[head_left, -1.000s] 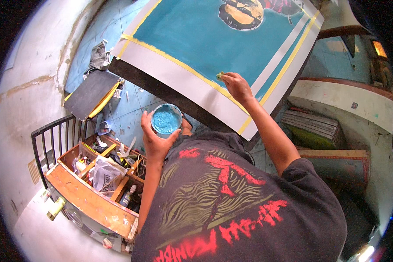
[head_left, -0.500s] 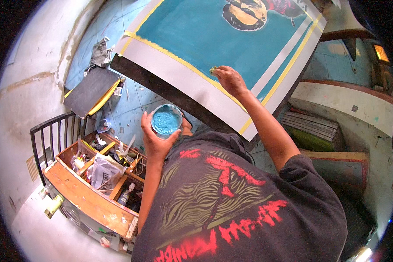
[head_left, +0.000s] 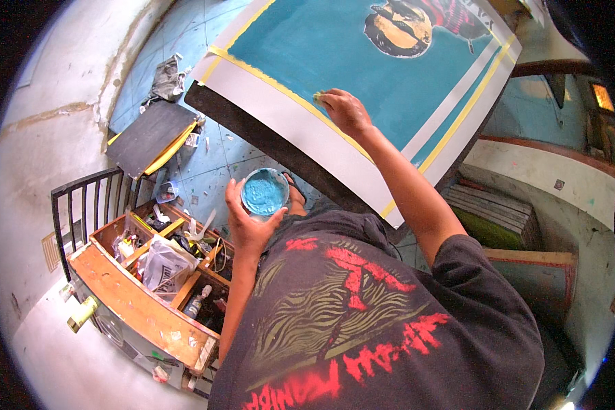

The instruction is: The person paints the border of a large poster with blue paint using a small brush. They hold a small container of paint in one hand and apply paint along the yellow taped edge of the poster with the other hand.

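Through my remote feed, I have the left hand (head_left: 251, 234), centre of the frame, curled around a round, clear plastic tub (head_left: 261, 217) of turquoise paint (head_left: 265, 190). The right hand (head_left: 348, 111), upper centre, pinches a small yellow-green scrap (head_left: 319, 98), perhaps sponge, at the teal-painted field (head_left: 307, 51) beside the yellow tape strip (head_left: 260, 74); I can't tell whether it touches. I'd load it lightly, stroke evenly along the tape and hold the tub level.

From my station I log my bare left hand (head_left: 250, 227) cupped, thumb and fingers curved wide; bare left forearm (head_left: 242, 290) below it. Farther forward, my bare right hand (head_left: 348, 113): fingertips pinched, bare right forearm (head_left: 411, 181) slanting leftward.
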A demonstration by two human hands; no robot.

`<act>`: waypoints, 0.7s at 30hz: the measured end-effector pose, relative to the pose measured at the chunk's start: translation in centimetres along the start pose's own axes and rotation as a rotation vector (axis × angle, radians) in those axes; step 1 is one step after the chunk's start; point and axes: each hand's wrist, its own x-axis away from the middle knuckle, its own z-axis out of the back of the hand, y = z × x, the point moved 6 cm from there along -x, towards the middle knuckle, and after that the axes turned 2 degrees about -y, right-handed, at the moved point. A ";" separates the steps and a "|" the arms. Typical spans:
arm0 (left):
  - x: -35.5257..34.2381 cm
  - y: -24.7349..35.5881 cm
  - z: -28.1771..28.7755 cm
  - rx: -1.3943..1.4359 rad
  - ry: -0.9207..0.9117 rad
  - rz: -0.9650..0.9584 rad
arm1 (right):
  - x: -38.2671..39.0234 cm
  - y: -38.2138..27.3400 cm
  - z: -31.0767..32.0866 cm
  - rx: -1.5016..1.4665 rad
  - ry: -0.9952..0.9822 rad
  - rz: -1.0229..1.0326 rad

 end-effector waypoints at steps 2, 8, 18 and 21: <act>0.1 -0.1 0.1 -0.011 0.002 -0.001 | -1.4 1.1 -1.7 0.032 -0.056 -0.023; 0.5 -0.8 0.3 -0.015 0.014 0.037 | -1.3 2.6 -2.3 0.101 -0.198 -0.146; -0.1 -0.7 0.3 -0.049 0.009 -0.001 | 5.0 2.4 -0.3 0.043 -0.107 -0.034; -0.5 -0.4 0.0 -0.009 -0.008 0.003 | 6.4 2.2 0.7 0.120 -0.070 -0.023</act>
